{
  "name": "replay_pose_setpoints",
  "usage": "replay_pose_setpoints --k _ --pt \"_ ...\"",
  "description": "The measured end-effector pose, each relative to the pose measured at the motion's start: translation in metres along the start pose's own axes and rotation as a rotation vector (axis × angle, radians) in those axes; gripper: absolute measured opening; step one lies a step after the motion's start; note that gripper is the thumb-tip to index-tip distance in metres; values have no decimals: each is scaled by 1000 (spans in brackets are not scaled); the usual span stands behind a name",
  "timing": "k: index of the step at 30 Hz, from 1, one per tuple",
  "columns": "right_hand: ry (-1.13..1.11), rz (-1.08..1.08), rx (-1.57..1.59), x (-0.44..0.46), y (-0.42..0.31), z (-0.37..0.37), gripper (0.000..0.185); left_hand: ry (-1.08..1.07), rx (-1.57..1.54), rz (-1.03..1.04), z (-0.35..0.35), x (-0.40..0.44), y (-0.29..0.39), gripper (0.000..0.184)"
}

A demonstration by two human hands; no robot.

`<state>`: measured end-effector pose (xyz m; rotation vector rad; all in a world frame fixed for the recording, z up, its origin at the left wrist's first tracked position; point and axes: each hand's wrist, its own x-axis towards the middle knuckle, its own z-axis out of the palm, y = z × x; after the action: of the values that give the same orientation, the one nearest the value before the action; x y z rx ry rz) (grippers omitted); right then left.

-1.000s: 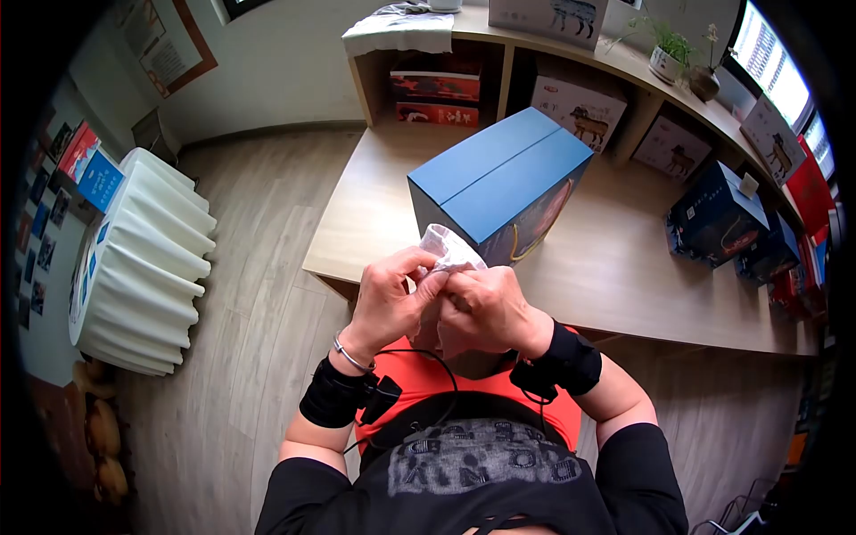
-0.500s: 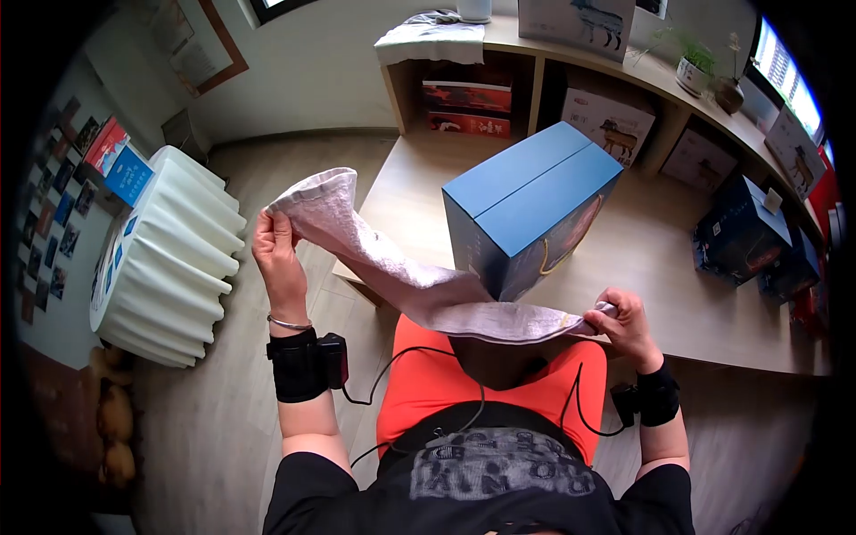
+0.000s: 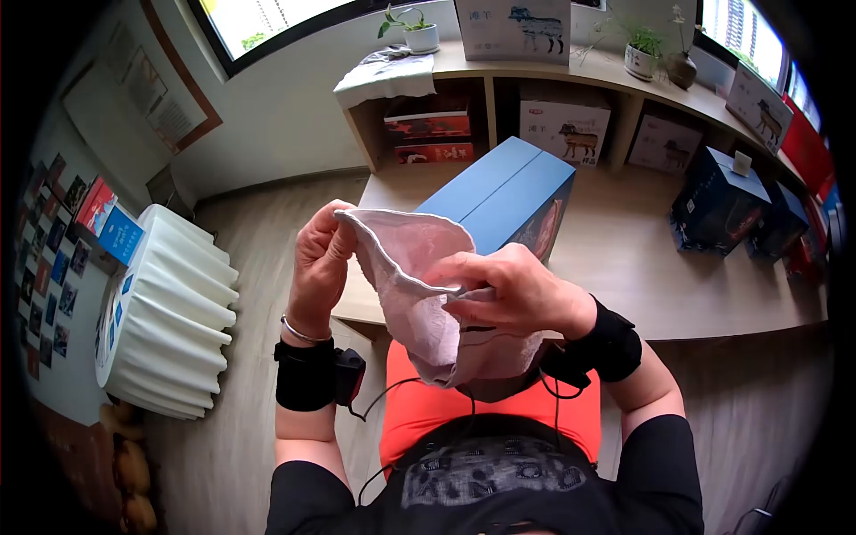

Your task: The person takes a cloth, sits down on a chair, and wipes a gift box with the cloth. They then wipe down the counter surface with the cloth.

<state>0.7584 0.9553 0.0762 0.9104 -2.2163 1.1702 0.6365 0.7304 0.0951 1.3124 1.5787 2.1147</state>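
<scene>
A pale pink towel (image 3: 406, 308) hangs between my two hands, sagging in a fold above my lap. My left hand (image 3: 323, 259) pinches one upper corner of it. On the other side my right hand (image 3: 513, 290) grips the towel's edge, its fingers bent over the hem; the lower part drapes beneath that hand. Just beyond the towel stands a blue box (image 3: 504, 192) on the wooden desk (image 3: 615, 267), its near lower part hidden behind the towel and my right hand.
Dark blue boxes (image 3: 720, 201) stand at the desk's right. A shelf (image 3: 489, 107) along the back holds cartons, a white cloth (image 3: 388, 76) and potted plants (image 3: 642, 55). To the left is a round table with a white tablecloth (image 3: 178, 312). Cables run from my wrist straps.
My right hand has moved left and up, close to my left hand, so the stretched towel now sags folded. My left hand has shifted right. The view has tilted up and turned right.
</scene>
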Motion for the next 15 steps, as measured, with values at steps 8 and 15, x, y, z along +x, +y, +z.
replay_pose_setpoints --k 8,15 --pt "73 273 -101 9 -4 -62 25 121 253 25 1 15 -8 25" --pt "198 366 122 5 5 -72 15 102 2 -76 40 29 -9 31"
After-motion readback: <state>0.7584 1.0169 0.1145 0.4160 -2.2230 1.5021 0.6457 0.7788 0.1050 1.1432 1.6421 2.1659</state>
